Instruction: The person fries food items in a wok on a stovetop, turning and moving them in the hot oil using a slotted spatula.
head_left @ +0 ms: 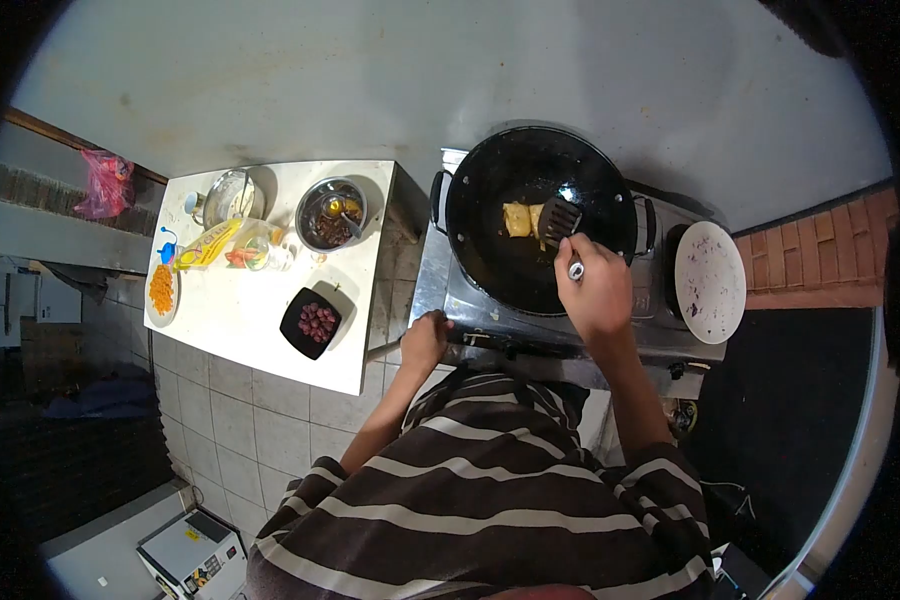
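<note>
My right hand (597,292) is closed around the handle of a dark slotted spatula (561,220). The spatula's head is down inside a large black wok (490,268), touching or just beside yellow, folded-looking pieces of food (517,219). Oil glistens around the food on the wok's dark surface. The wok sits on a metal gas stove (433,283). My left hand (425,341) rests at the stove's front left corner with its fingers curled; what they grip there is hidden.
On the stove's right side stands a stained white plate (710,282). A white table (240,338) at left carries a steel bowl with a spoon (331,213), a black dish of dark red pieces (310,323), a plate of orange shreds (162,290) and a yellow packet (208,244).
</note>
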Available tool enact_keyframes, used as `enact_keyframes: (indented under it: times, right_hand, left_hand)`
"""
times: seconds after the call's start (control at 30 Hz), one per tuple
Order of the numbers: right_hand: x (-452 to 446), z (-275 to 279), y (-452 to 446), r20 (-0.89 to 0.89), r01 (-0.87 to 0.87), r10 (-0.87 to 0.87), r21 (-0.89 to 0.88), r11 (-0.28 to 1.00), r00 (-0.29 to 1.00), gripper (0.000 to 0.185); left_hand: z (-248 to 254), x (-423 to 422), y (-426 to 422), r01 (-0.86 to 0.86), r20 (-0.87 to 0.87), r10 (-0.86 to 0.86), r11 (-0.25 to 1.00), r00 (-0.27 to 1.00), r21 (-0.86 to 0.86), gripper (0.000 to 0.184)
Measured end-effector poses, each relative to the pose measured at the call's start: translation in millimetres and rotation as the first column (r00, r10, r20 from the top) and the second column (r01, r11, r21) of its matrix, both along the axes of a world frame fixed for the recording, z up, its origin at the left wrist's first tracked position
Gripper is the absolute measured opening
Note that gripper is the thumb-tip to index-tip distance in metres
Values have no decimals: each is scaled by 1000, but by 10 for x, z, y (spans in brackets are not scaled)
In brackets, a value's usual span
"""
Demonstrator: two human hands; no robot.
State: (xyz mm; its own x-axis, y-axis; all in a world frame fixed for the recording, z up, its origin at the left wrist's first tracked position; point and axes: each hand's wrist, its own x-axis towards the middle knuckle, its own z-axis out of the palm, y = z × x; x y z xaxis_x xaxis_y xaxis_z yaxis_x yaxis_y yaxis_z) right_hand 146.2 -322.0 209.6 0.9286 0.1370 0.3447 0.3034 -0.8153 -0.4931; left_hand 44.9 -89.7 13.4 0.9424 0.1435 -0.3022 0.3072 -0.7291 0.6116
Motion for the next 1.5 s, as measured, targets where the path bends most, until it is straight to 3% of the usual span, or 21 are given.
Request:
enact_keyframes:
  times: [0.17, 0.27, 0.47, 0.77, 0.97, 1.17, 1.33, 1.5]
  right_hand:
    - [-91, -74, 49, 30, -8, 9, -16, 1000, 1000, 17]
    - [-114, -95, 79, -71, 25, -25, 7, 1000, 997, 13]
    - [-61, -234, 46, 83, 46, -40, -69, 997, 996, 16]
    - [-116, -433, -82, 175, -15, -7, 124, 992, 985, 8]
    - [-257, -514, -77, 91, -21, 8, 149, 989, 996, 9]
    - [-262, -602, -194, 45, 84, -102, 299, 951, 994, 10]
    - [-303, -616, -273, -200, 232, -163, 390, 891, 966, 15]
    - [-286, -716, -285, -284, 281, -156, 477, 833, 946, 15]
  left_hand:
    - [30, 10, -17, 5, -4, -5, 1000, 1000, 10, 22]
    - [6, 9, -8, 6, -5, -6, 1000, 1000, 17, 24]
    - [-4, 9, -15, -2, -1, 2, 1000, 1000, 13, 25]
    - [-42, 6, -3, 1, 4, -1, 1000, 1000, 16, 24]
    - [-47, 2, 4, 28, 20, -28, 999, 999, 21, 24]
    - [-48, 6, 16, 10, -7, -10, 1000, 1000, 9, 24]
    - [-39, 10, -6, 2, 38, -3, 1000, 999, 12, 23]
    - [-34, 8, 4, 23, -9, -23, 999, 1000, 33, 25]
